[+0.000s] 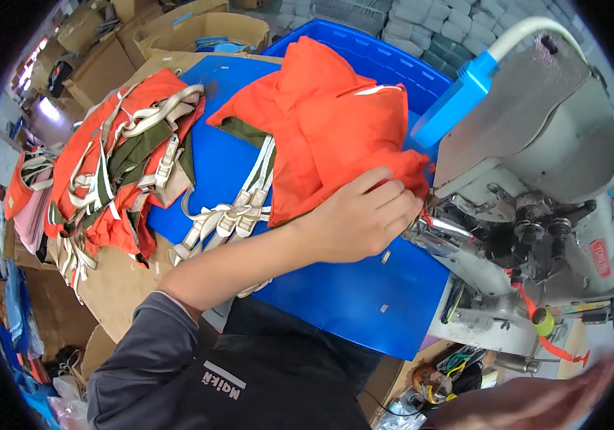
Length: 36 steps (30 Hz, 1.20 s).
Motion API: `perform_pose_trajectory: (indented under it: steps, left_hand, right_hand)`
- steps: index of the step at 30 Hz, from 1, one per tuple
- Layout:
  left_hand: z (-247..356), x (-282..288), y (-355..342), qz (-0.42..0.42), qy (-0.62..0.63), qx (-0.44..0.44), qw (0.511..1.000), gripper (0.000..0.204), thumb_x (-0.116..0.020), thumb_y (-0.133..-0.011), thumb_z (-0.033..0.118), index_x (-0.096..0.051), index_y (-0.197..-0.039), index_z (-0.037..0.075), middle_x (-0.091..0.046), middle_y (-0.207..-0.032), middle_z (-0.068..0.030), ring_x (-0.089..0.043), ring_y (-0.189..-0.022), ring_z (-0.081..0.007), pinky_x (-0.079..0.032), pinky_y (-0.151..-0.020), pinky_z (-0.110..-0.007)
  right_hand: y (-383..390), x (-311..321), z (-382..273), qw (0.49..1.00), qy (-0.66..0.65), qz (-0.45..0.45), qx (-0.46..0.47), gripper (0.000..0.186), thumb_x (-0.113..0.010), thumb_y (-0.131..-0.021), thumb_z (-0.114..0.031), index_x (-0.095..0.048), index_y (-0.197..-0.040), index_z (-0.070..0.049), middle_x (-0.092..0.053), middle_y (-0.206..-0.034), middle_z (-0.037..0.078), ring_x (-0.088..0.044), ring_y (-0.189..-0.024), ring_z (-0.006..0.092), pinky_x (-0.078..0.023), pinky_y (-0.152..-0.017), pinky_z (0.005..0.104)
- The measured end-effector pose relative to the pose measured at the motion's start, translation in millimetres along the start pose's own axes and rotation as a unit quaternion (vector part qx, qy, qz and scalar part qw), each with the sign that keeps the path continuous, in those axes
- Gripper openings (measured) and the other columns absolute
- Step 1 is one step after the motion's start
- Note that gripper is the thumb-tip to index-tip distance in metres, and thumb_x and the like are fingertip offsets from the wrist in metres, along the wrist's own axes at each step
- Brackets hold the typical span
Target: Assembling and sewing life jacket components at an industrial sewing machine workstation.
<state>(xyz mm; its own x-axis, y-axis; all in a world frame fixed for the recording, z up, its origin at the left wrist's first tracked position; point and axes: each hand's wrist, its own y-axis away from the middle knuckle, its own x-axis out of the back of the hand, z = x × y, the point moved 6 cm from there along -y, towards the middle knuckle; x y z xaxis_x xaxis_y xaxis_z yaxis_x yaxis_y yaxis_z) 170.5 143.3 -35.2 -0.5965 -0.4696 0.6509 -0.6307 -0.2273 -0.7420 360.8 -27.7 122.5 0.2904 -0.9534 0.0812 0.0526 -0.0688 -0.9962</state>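
My left hand (371, 215) reaches across the blue work surface (350, 301) with its fingers curled on an orange fabric piece (328, 136). The cloth has a dark green underside and cream straps (231, 218) hanging from its near side. Its right end, bunched beside my fingers, touches the working end of a grey sewing machine (572, 165). Low at the right edge, my right hand (558, 398) is smeared by motion, apart from the cloth. Whether its fingers are spread or closed cannot be made out.
A pile of orange pieces with cream straps (127, 158) lies at the left of the table. Behind the cloth stands a blue plastic crate (378, 54). A blue lamp (457, 100) hangs beside the machine, and a red ribbon (547, 337) dangles from it. Cardboard boxes (206, 32) stand farther back.
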Motion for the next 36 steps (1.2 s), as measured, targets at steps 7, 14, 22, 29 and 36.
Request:
perform_pose_trajectory:
  steps: [7,14,22,29,36]
  left_hand:
    - [-7.4,6.7,96.4,-0.087,-0.031,0.297,0.950,0.073,-0.065,-0.083,0.033,-0.038,-0.142,-0.002,-0.034,-0.147,-0.0293,-0.048,-0.127,-0.0403,-0.035,-0.105,-0.055]
    - [-54.1,-119.4,73.5,-0.159,0.028,0.239,0.957,0.071,-0.060,-0.081,0.020,-0.036,-0.144,-0.003,-0.032,-0.148,-0.0342,-0.054,-0.118,-0.0428,-0.043,-0.095,-0.051]
    - [-83.7,12.0,97.2,-0.119,0.217,0.262,0.933,0.086,-0.080,-0.071,0.043,-0.045,-0.140,0.006,-0.050,-0.137,-0.0230,-0.049,-0.127,-0.0382,-0.040,-0.102,-0.048]
    - [-218.3,245.6,303.6,-0.061,-0.404,0.561,0.720,0.083,-0.084,-0.066,0.048,-0.054,-0.124,-0.002,-0.056,-0.120,-0.0233,-0.054,-0.116,-0.0372,-0.047,-0.096,-0.043]
    - [-202.1,247.3,321.2,0.030,-0.232,0.620,0.749,0.018,-0.060,-0.085,0.016,-0.054,-0.089,0.000,-0.061,-0.084,-0.0239,-0.063,-0.086,-0.0430,-0.049,-0.073,-0.052]
  right_hand:
    - [200.7,-104.5,-64.6,0.809,-0.237,-0.471,-0.262,0.032,-0.069,-0.082,-0.007,-0.060,-0.111,0.004,-0.057,-0.117,0.022,-0.058,-0.106,0.0388,-0.047,-0.093,0.0449]
    - [250.0,-129.6,-120.4,0.765,-0.193,-0.608,-0.082,0.049,-0.066,-0.086,-0.017,-0.051,-0.125,0.008,-0.040,-0.141,0.030,-0.040,-0.128,0.0479,-0.030,-0.110,0.0545]
    - [239.6,-129.3,-118.1,0.786,-0.175,-0.592,-0.029,0.054,-0.063,-0.091,-0.026,-0.050,-0.132,0.006,-0.045,-0.139,0.029,-0.043,-0.128,0.0456,-0.033,-0.109,0.0527]
    - [231.6,-129.1,-121.9,0.791,-0.165,-0.589,-0.019,0.053,-0.062,-0.091,-0.029,-0.053,-0.128,0.008,-0.045,-0.139,0.030,-0.042,-0.128,0.0462,-0.031,-0.111,0.0533]
    - [227.3,-124.2,-128.6,0.802,-0.133,-0.582,0.011,0.053,-0.059,-0.093,-0.031,-0.053,-0.128,0.008,-0.047,-0.138,0.030,-0.044,-0.128,0.0443,-0.032,-0.111,0.0519]
